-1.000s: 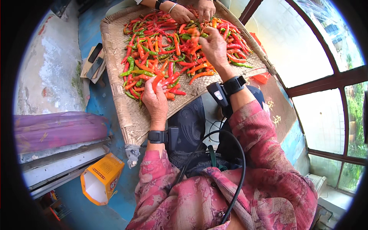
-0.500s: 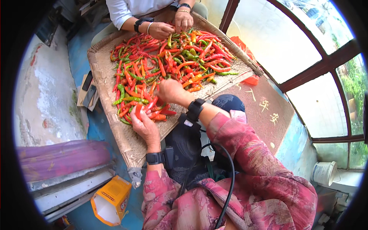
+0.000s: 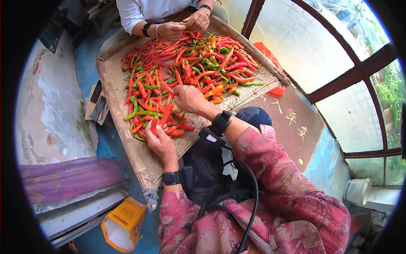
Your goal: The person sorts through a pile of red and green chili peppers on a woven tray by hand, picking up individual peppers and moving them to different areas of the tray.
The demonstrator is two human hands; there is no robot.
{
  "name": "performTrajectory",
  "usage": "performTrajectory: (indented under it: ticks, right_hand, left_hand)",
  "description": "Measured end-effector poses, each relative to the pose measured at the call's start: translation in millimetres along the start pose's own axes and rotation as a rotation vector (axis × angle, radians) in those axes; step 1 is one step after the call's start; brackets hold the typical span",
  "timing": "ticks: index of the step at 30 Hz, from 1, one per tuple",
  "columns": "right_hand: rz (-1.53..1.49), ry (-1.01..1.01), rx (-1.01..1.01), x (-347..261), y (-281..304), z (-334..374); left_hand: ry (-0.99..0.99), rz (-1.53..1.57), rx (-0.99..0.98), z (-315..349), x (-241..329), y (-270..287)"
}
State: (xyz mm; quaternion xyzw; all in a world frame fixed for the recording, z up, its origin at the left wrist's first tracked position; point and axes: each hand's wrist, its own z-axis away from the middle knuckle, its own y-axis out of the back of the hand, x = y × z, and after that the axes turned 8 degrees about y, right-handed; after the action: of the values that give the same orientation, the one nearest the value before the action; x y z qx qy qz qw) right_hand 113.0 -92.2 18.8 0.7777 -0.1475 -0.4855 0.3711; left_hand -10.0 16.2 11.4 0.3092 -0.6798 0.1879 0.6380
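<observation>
Red, orange and green chili peppers (image 3: pixel 144 80) lie heaped on a large woven tray (image 3: pixel 111 91). Close to the tray's near left part, my left hand (image 3: pixel 163 146) is closed around a red chili pepper (image 3: pixel 154 126), its tip poking up between thumb and fingers. My right hand (image 3: pixel 190 100) is above the middle of the heap, fingers curled, with a red chili pepper (image 3: pixel 168 89) sticking out from them to the left. Across the tray, another person's hands (image 3: pixel 186 26) pinch something small and greenish between them, above the far edge of the heap.
Two dark phones (image 3: pixel 98 103) lie on a board left of the tray. A yellow box (image 3: pixel 123 224) stands on the floor at lower left, below a purple cloth (image 3: pixel 69 178). Right are a reddish mat (image 3: pixel 283 122), windows and a white bucket (image 3: pixel 358 190). A black cable (image 3: pixel 256 190) crosses my lap.
My right hand has risen slightly from the heap, and a red chili pepper now shows in its fingers. The other person's hands have lifted away from the peppers, toward the far side.
</observation>
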Motion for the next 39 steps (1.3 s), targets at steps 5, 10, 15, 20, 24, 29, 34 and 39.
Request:
performTrajectory:
  ticks: [5,10,15,20,24,29,34,39]
  right_hand:
    - [-0.03,-0.066,0.293,11.5,43.0,-7.9]
    - [0.118,0.169,0.359,-5.7,69.0,7.6]
    - [0.177,0.596,-0.14,-19.5,36.5,41.2]
    - [0.293,0.465,-0.273,-12.1,37.2,34.2]
    - [0.314,0.09,-0.081,-4.3,71.7,20.1]
    - [0.158,0.15,0.262,-9.4,80.0,23.5]
    - [-0.453,0.377,-0.314,-23.1,50.0,37.4]
    - [-0.384,0.288,-0.08,-7.6,39.1,18.0]
  left_hand:
    - [-0.005,0.004,-0.016,-1.1,-4.6,-1.6]
    - [-0.032,-0.027,-0.038,-2.3,-6.3,1.9]
    - [-0.07,0.004,-0.088,-1.2,-4.4,-1.9]
    - [-0.036,0.1,-0.099,0.9,1.3,-3.8]
    - [-0.022,0.102,-0.073,0.0,-3.5,-2.4]
    - [-0.077,-0.051,-0.193,-4.8,-5.1,2.8]
    - [-0.177,-0.484,-0.233,5.7,17.7,-5.7]
    - [-0.204,-0.491,-0.299,8.3,25.3,-7.9]
